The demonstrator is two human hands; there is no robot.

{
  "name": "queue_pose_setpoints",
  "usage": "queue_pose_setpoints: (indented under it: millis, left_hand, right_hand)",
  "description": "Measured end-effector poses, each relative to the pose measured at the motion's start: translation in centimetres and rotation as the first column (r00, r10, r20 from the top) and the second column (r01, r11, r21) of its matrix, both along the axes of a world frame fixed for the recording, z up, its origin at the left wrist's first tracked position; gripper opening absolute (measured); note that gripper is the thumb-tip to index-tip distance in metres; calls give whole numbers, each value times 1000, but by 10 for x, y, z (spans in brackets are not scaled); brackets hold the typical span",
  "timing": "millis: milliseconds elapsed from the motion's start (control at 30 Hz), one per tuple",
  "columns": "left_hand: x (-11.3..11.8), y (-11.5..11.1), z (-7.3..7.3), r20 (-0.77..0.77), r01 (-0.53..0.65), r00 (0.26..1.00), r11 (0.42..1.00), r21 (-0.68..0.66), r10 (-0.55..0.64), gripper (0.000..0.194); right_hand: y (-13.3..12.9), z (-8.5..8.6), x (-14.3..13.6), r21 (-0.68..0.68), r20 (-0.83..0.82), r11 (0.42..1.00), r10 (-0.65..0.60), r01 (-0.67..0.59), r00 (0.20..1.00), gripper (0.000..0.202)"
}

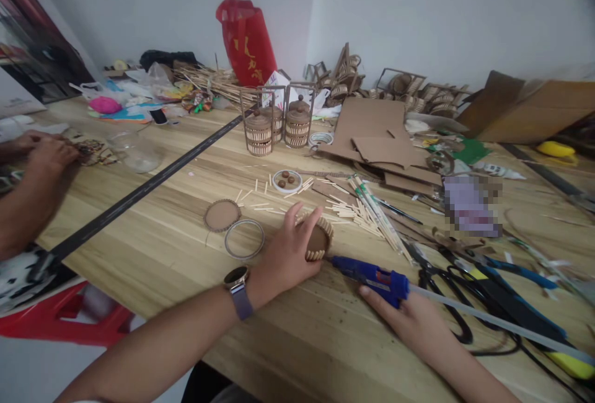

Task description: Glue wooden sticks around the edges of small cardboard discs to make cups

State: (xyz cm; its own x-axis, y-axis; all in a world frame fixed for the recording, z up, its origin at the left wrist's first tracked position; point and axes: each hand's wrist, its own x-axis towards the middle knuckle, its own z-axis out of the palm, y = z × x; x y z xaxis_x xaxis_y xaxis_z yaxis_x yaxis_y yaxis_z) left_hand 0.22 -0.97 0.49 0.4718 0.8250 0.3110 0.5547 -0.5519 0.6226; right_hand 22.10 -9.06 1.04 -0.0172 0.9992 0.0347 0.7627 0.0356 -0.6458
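1. Stick-walled dish (327, 229), head view: a shallow, round form on the wooden table (279, 338), its brown, flat floor ringed by short, pale sticks set side by side, giving a ribbed wall.
2. My left hand (282, 255): fingers spread and curved about the dish, two reaching across its far left rim, the thumb at the near side, so that the dish is held between them.
3. My right hand (409, 315): closed round the smooth blue plastic glue gun (374, 277), thumb lying along its underside; the other fingers are largely hidden. The nozzle points at the dish's near right wall; whether it touches cannot be told. A long, translucent glue stick (493, 317) extends from the rear.
4. Left of the dish: a flat brown disc (222, 214) with a beaded-looking edge, overlapping closely with a hollow, pale ring (244, 239).
5. Beyond: a round white saucer (281, 188) bearing glossy brown balls (285, 174); loose, slender sticks (356, 212) scattered to its right.
6. Farther back: lidded, ribbed baskets (259, 133) within upright rectangular handles, beside matte cardboard sheets (372, 121).
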Motion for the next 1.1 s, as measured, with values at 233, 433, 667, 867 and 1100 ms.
queue_pose_setpoints:
  millis: [233,433,667,867,1100]
  left_hand:
    - [0,0,1,-2,1,1000,1000,-6,-1,97]
    - [0,0,1,7,4,1000,1000,2,-4,97]
    - [0,1,0,-6,4,1000,1000,11,-4,97]
    - [0,0,0,-6,2,1000,1000,-7,-2,97]
    - [0,0,1,-3,2,1000,1000,5,-2,98]
  right_hand:
    - [0,4,-2,-3,8,1000,11,-11,1000,39]
    - [1,5,-3,5,-10,1000,11,-11,1000,42]
    - [0,1,-1,-13,7,1000,-2,2,1000,41]
    - [0,0,-1,-20,13,1000,-5,5,1000,41]
    - [2,7,-3,-8,51,1000,18,-17,999,40]
